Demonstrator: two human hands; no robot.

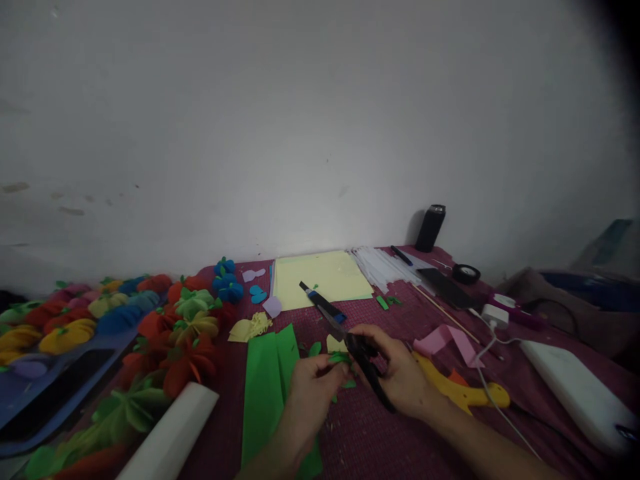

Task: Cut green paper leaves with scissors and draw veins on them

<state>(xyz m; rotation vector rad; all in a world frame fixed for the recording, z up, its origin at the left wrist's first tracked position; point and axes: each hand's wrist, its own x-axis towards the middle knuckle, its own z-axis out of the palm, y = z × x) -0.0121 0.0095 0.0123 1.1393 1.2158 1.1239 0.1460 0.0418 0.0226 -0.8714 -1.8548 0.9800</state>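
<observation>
Between the fingertips of my left hand [317, 387] is pinched a small green paper piece [339, 358]. My right hand [393, 367] is wrapped around the black handles of a pair of scissors [356, 345], whose blades point up and left, away from me. Left of my left hand lie long green paper strips [263, 393]. Small green scraps are scattered under and beside both hands. Just beyond the scissor tips rests a utility knife [324, 303], partly over a pale yellow sheet stack [320, 273].
Colourful paper pumpkins [187, 333] crowd the left side, near a white roll [173, 433]. On the right are a yellow glue gun [460, 387], a pink strip [447, 343], a white power bank [575, 393] with cables, black tape [466, 273] and a black bottle [431, 228].
</observation>
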